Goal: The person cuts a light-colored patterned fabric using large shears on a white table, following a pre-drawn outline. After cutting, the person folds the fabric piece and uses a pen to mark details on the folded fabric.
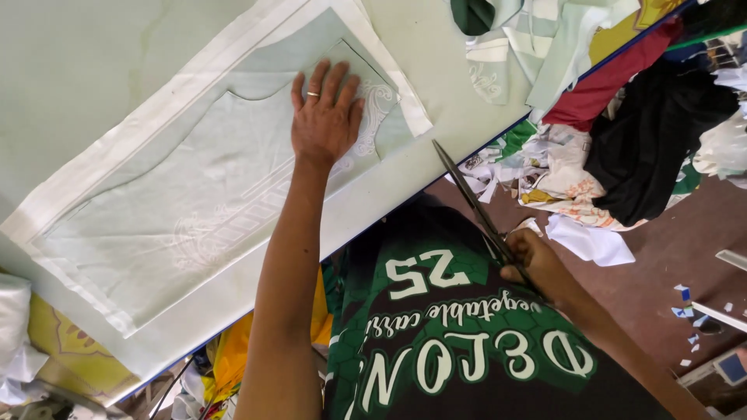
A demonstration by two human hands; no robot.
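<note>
1. Left hand [325, 117], upper centre of frame: flat, fingers spread, palm down, grasping nothing. It presses a clear plastic pattern template [233, 179] onto a pale green printed fabric panel [132, 233]. Gold ring on one finger.
2. Right hand [535, 264], centre right: clenched round the handles of long dark metal scissors [475, 206]. Blades look closed or nearly so; tips point up-left twd the table edge, just beside the fabric's lower right corner but not yet in it.
3. Fabric + template lie diagonally, lower left to upper centre, on a pale green cutting table [93, 70] w/ a white border strip [194, 85] along the upper edge of the stack.
4. Person wears a black and green printed jersey [436, 350], bottom centre.
5. Upper right: heap of mixed cloth offcuts [622, 117], red, black, white; paper and cloth scraps on the brown floor [661, 257].
6. Risks, as judged:
   - Template could slide if the pressing palm eases, since only one end is pinned; the cut would then wander off the outline.
   - Scissor tips sit near the forearm's line, so a hurried stroke could nick skin.
   - Layers may shift apart at the far lower-left end, which nothing holds down.
</note>
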